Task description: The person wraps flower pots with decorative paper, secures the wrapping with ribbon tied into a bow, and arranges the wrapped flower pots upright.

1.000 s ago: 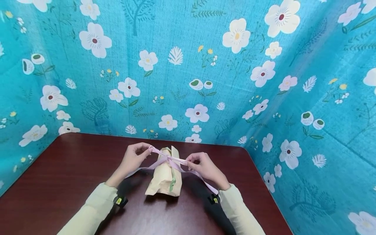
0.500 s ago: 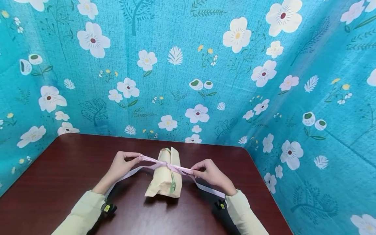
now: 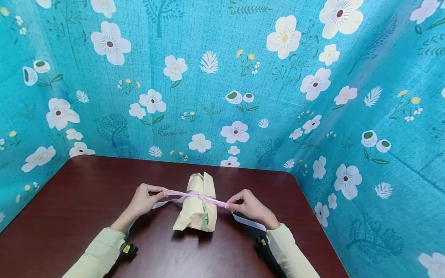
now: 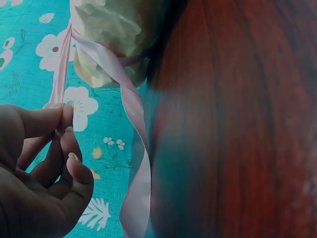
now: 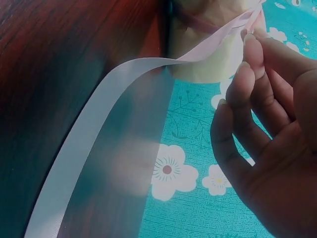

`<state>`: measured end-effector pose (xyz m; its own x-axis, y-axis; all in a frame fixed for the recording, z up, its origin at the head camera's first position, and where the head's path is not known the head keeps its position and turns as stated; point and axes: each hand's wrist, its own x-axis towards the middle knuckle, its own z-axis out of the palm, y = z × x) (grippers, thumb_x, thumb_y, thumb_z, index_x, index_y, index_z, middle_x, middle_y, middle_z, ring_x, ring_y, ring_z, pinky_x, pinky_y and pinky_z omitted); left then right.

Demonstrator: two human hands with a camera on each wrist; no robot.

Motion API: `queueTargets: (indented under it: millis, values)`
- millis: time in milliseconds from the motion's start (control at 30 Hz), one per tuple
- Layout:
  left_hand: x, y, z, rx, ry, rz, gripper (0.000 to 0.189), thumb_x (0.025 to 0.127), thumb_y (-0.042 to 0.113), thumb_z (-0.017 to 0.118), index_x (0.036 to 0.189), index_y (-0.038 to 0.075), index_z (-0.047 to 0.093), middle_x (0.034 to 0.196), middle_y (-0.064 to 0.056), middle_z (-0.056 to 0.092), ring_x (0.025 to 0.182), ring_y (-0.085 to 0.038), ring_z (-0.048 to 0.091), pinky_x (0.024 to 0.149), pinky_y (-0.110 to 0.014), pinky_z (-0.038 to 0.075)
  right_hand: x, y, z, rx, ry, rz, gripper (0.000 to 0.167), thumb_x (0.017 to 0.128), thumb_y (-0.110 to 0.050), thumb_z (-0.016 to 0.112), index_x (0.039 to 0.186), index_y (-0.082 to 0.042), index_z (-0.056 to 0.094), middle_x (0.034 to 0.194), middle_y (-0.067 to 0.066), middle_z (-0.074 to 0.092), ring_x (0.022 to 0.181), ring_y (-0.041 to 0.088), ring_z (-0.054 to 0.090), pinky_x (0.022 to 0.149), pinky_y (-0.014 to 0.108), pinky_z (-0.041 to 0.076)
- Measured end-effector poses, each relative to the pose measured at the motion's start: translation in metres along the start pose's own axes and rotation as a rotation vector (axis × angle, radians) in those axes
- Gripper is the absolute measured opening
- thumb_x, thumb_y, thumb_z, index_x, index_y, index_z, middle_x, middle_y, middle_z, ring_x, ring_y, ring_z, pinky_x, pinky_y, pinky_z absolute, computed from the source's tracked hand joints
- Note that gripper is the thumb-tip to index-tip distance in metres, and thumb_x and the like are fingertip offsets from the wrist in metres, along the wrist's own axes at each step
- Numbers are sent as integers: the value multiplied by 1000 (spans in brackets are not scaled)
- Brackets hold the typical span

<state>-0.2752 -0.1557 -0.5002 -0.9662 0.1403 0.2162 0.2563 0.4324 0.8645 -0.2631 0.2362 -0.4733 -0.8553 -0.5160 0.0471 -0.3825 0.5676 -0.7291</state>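
A tan paper-wrapped bundle lies on the table, with a green strip showing along its front. Around its middle runs a pink ribbon, knotted on top. My left hand pinches one part of the ribbon between thumb and fingertips, left of the bundle. On the other side my right hand pinches the opposite part. Both parts stretch taut from the knot. A loose ribbon tail hangs below the left hand in the left wrist view. Another tail curves down past the right hand in the right wrist view.
The dark red-brown wooden table has rounded far corners. A turquoise flowered cloth hangs behind it and along its sides. Black wrist cameras sit under the pale sleeves.
Both hands have drawn apart, the left one leftward and toward the body, the right one rightward. The ribbon parts between them have lengthened and tightened. The bundle stays about where it was.
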Motion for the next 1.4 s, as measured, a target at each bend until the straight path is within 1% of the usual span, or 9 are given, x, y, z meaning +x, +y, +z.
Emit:
queueTargets:
  millis: [233,367,533,633,767,933,1100,1233,1400]
  values:
    - [-2,-2,-2,25,-50,-12,21,93,16,75,104,-1,80,101,-16,77,90,-17,67,69,-22,51,1,-2,0,9,-39,23,16,93,-23,76,97,-8,82,77,8,74,64,10,57,57,25,51]
    - [-2,-4,-1,56,-103,37,15,92,13,76,101,2,81,96,-10,78,89,-16,68,72,-23,53,0,-9,-2,-3,-32,27,10,94,-22,74,97,-15,81,79,8,74,67,15,61,61,27,54]
    - [-2,-1,1,15,-168,96,16,87,8,79,102,4,78,92,-7,76,78,-13,68,69,-26,56,2,-15,-3,12,-5,5,14,97,-22,71,108,-15,75,74,4,70,66,19,66,63,30,57]
    - [-3,3,1,24,-204,133,27,86,11,81,110,2,75,101,-12,75,88,-18,70,77,-31,58,3,-18,-3,12,17,-3,19,100,-23,67,114,-13,72,76,5,69,67,21,66,67,34,59]
    - [-7,11,0,9,-274,184,43,86,14,81,125,1,67,119,-21,70,106,-32,68,89,-47,58,5,-23,0,-22,65,42,28,103,-32,61,122,-13,69,91,9,72,75,29,68,71,34,59]
    - [-9,23,9,-50,-378,153,62,92,28,76,140,-4,54,136,-24,61,123,-38,62,99,-56,51,11,-28,13,-53,80,114,47,103,-46,56,130,-10,66,106,10,73,78,26,70,70,29,58]
    - [-2,33,23,-8,-469,45,72,100,42,62,149,-7,43,146,-24,54,133,-36,55,107,-53,45,23,-34,33,7,-5,166,53,102,-51,54,126,-5,66,95,7,73,74,19,72,67,32,60]
    - [7,36,33,20,-517,11,68,101,48,57,146,-3,49,138,-16,61,121,-25,61,101,-46,50,30,-39,43,43,-28,191,57,99,-51,59,125,0,64,92,5,70,73,19,73,66,34,61]
    - [13,32,40,-17,-559,20,51,102,42,56,129,0,62,103,-5,68,91,-17,62,79,-34,53,32,-38,49,44,-30,198,50,97,-50,63,107,-2,68,85,3,69,71,16,70,66,33,60]
